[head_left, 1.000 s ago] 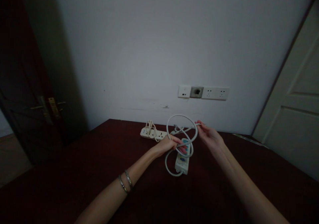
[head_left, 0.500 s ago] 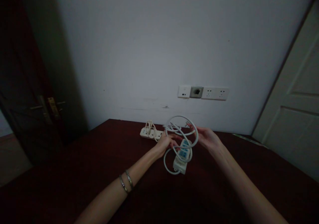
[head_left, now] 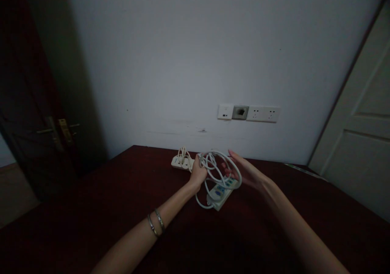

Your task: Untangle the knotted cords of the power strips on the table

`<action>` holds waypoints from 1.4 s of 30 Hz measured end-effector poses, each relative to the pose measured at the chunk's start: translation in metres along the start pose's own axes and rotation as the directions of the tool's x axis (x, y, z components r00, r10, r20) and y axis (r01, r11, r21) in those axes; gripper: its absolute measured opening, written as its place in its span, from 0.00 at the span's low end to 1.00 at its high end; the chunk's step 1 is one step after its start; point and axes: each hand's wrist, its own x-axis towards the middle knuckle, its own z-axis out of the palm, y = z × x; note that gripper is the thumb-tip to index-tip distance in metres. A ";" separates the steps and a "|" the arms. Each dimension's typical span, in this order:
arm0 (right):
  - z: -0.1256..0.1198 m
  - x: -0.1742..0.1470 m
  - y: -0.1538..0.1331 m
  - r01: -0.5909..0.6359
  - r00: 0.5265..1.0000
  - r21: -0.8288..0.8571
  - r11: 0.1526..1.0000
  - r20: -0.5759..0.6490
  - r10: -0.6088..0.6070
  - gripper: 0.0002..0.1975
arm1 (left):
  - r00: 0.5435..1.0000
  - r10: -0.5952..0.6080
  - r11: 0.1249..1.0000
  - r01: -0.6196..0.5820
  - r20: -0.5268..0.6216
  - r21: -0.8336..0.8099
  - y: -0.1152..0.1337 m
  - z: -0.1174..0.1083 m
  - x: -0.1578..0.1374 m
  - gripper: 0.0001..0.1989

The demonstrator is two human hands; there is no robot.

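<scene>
My left hand (head_left: 198,173) is closed around one side of a loosely coiled white power cord (head_left: 215,169). On the coil's other side is my right hand (head_left: 245,169), thumb raised and fingers apart from it. Those fingers reach behind the cord's large loop, partly hidden by it. Below the coil a white power strip (head_left: 219,193) with blue-marked sockets lies at a slant, joined to the cord at its near end. Just behind my left hand sits a second, cream power strip (head_left: 179,163), its own cord (head_left: 183,152) bundled on top.
Dark red table (head_left: 128,201) beneath both hands, its back edge against a pale wall (head_left: 170,63). Wall sockets (head_left: 262,114) are mounted above it. A dark door (head_left: 30,103) stands at left, a light door (head_left: 359,103) at right.
The big cord loop has dropped and tilted toward the right. My left hand has closed on the gathered cord, and my right thumb has lifted. The blue-marked strip has turned clockwise.
</scene>
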 end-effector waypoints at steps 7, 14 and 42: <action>-0.005 -0.015 -0.006 0.204 0.965 -0.353 0.913 0.232 -0.126 0.36 | 0.999 -0.044 0.986 0.043 0.004 0.161 0.000 0.003 -0.001 0.11; 0.022 -0.022 -0.012 0.385 0.909 -0.581 0.717 0.374 -0.185 0.27 | 0.993 -0.120 0.986 0.122 -0.023 0.117 0.004 0.002 -0.001 0.11; -0.025 0.018 0.012 0.240 0.965 0.127 0.962 -0.136 -0.223 0.27 | 0.959 -0.218 0.929 0.260 0.179 -0.261 0.010 -0.005 0.005 0.08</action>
